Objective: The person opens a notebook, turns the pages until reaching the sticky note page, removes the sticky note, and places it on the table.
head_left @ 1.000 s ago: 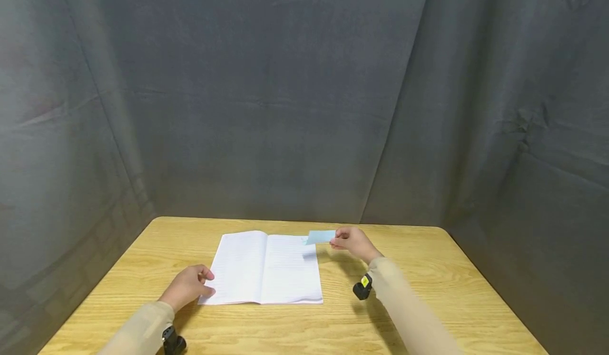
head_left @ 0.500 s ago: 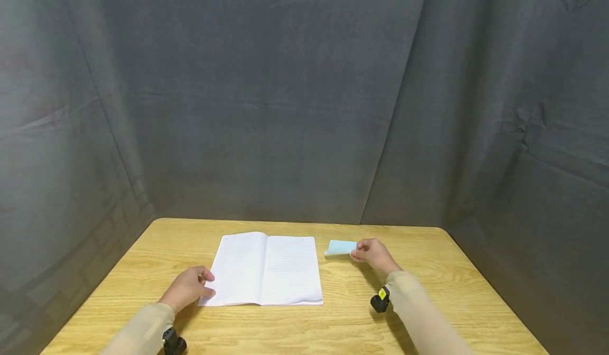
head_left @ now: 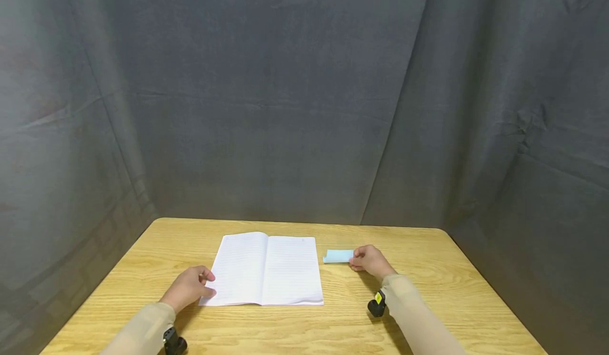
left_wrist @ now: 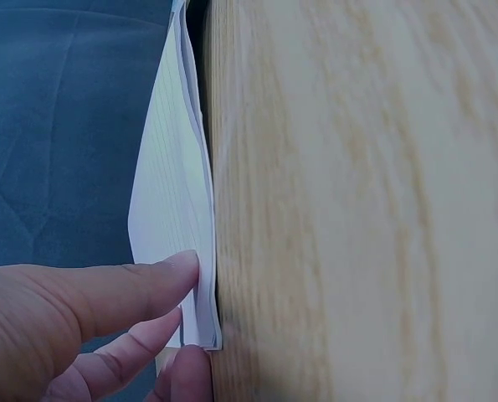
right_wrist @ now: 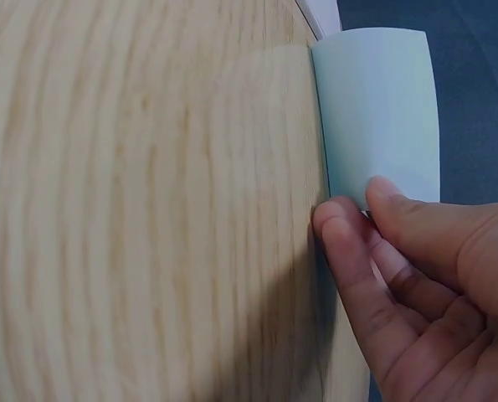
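Observation:
An open lined notebook [head_left: 292, 270] lies on the wooden table, its white pages spread on both sides of the fold. My left hand [head_left: 187, 287] is at its lower left corner; the left wrist view has the thumb [left_wrist: 161, 280] over the page and the fingers at the edge, pinching it. To the right of the notebook, my right hand [head_left: 372, 261] holds a pale blue sticky note [head_left: 339, 256] by its right end, between thumb and fingers. In the right wrist view the sticky note [right_wrist: 381, 117] curves slightly, one long edge close to the table.
The wooden table [head_left: 285, 331] has rounded far corners. Grey cloth [head_left: 266, 106] hangs behind it and along both sides. Each wrist carries a small black camera, such as the right wrist camera [head_left: 377, 305].
My right hand has carried the sticky note from the notebook's upper right corner rightward, then down toward the table beside it. My left hand stays in place.

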The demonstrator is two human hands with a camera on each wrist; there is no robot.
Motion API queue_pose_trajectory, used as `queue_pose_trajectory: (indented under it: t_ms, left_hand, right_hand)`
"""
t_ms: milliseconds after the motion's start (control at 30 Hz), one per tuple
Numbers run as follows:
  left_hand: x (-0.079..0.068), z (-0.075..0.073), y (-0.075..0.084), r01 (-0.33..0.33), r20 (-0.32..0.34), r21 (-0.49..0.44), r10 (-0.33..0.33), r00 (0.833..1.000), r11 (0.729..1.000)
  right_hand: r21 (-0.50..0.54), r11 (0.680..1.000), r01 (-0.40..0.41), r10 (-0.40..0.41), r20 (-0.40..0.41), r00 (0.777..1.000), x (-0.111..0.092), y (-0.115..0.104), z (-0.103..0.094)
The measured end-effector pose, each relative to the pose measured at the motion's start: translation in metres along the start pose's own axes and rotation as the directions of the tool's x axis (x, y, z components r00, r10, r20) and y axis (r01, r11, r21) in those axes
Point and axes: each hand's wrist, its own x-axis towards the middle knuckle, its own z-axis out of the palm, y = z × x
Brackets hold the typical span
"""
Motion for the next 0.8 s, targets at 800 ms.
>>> queue_pose_trajectory:
  t_ms: [800]
  left_hand:
    - [0.001, 0.0, -0.001, -0.003, 0.003, -0.007, 0.003, 1.0, 1.0]
  right_hand:
    - [-0.081, 0.992, 0.101, -0.091, 0.116, 0.989, -0.004, 0.003, -0.012]
